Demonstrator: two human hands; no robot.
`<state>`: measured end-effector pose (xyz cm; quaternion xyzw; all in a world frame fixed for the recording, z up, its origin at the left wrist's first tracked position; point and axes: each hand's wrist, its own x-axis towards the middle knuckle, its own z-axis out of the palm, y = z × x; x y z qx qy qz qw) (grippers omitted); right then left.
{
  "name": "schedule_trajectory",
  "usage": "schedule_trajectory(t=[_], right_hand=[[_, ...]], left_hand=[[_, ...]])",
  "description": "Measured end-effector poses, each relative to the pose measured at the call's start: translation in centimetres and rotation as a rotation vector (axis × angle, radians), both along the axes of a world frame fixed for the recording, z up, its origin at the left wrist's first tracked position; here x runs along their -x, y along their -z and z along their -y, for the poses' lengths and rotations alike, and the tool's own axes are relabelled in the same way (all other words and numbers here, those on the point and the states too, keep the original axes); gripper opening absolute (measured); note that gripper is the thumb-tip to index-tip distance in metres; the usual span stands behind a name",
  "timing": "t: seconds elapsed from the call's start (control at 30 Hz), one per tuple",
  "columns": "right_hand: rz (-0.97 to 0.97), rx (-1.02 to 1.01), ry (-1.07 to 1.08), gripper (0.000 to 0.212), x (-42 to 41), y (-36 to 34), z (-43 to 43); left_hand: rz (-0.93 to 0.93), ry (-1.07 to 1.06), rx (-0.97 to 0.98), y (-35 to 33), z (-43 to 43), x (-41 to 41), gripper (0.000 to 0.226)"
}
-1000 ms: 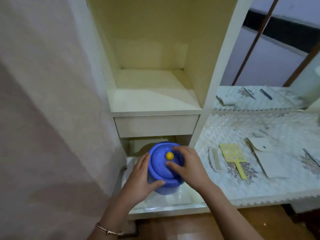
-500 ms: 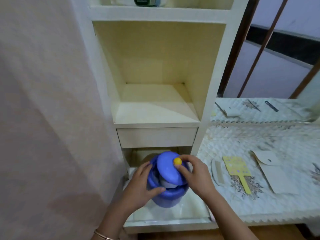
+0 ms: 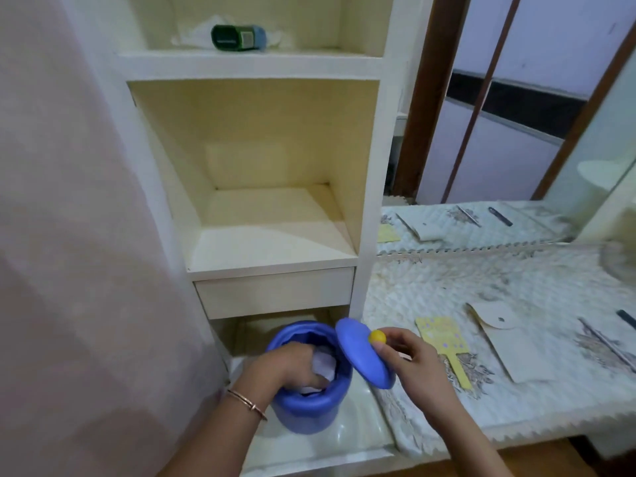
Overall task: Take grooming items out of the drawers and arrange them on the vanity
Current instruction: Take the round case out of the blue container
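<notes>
The round blue plastic lid is pinched by the right hand; the unbraced blue plastic tub could be tipped by the left hand, its grip hidden.

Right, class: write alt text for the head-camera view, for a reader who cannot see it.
A person's right hand holds a blue lid by its yellow knob beside an open blue container on a vanity. The left hand reaches inside, where something white shows.

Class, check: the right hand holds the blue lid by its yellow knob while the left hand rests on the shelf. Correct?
No. In the head view the left hand reaches into the open blue container; the right hand holds the lid by its knob.
</notes>
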<state>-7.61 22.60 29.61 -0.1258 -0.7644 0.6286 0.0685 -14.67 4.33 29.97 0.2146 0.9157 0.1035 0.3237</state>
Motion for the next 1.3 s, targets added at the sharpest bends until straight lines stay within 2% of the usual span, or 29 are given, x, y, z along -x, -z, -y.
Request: schedule_trajectory(t=[0.13, 0.27, 0.43, 0.5, 0.6, 0.7, 0.77, 0.83, 1.07, 1.13, 1.23, 1.3], right_hand=[[0.002, 0.002, 0.014, 0.006, -0.4, 0.2, -0.6], [-0.006, -0.005, 0.005, 0.006, -0.2, 0.4, -0.5], [-0.023, -0.020, -0.034, 0.003, 0.9, 0.6, 1.4], [-0.032, -0.046, -0.087, 0.007, 1.4, 0.8, 2.6], [-0.061, -0.195, -0.138, 0.007, 2.2, 1.3, 4.4], [-0.158, -0.477, -0.180, 0.009, 2.9, 1.7, 5.7], [-0.182, -0.615, -0.251, 0.021, 3.4, 2.2, 6.4], [-0.195, -0.682, -0.304, 0.032, 3.5, 2.8, 7.0], [-0.182, -0.724, -0.294, 0.022, 3.0, 3.2, 7.8], [-0.181, -0.729, -0.304, 0.023, 2.9, 3.2, 7.8], [-0.163, -0.695, -0.311, 0.041, 2.5, 3.0, 7.8], [-0.144, -0.660, -0.341, 0.044, 2.1, 2.7, 7.7]], left_hand=[[0.035, -0.070, 0.004, 0.9, -0.1, 0.9, 0.048], [-0.112, -0.168, -0.184, 1.0, 0.7, 0.3, 0.056], [-0.227, -0.377, -0.366, 0.5, 3.5, -2.5, 0.100], [-0.266, -0.492, -0.429, 0.8, 4.8, -3.6, 0.107], [-0.350, -0.596, -0.441, 0.4, 5.9, -5.2, 0.103], [-0.462, -0.663, -0.381, 0.4, 6.8, -6.4, 0.096], [-0.482, -0.677, -0.345, 1.3, 7.4, -6.7, 0.103], [-0.494, -0.689, -0.335, 2.1, 7.9, -6.9, 0.098], [-0.511, -0.695, -0.364, 3.0, 8.5, -6.5, 0.063], [-0.498, -0.717, -0.416, 3.1, 8.5, -6.5, 0.066], [-0.499, -0.737, -0.492, 2.8, 8.5, -6.5, 0.074], [-0.474, -0.745, -0.549, 2.6, 8.5, -6.5, 0.075]])
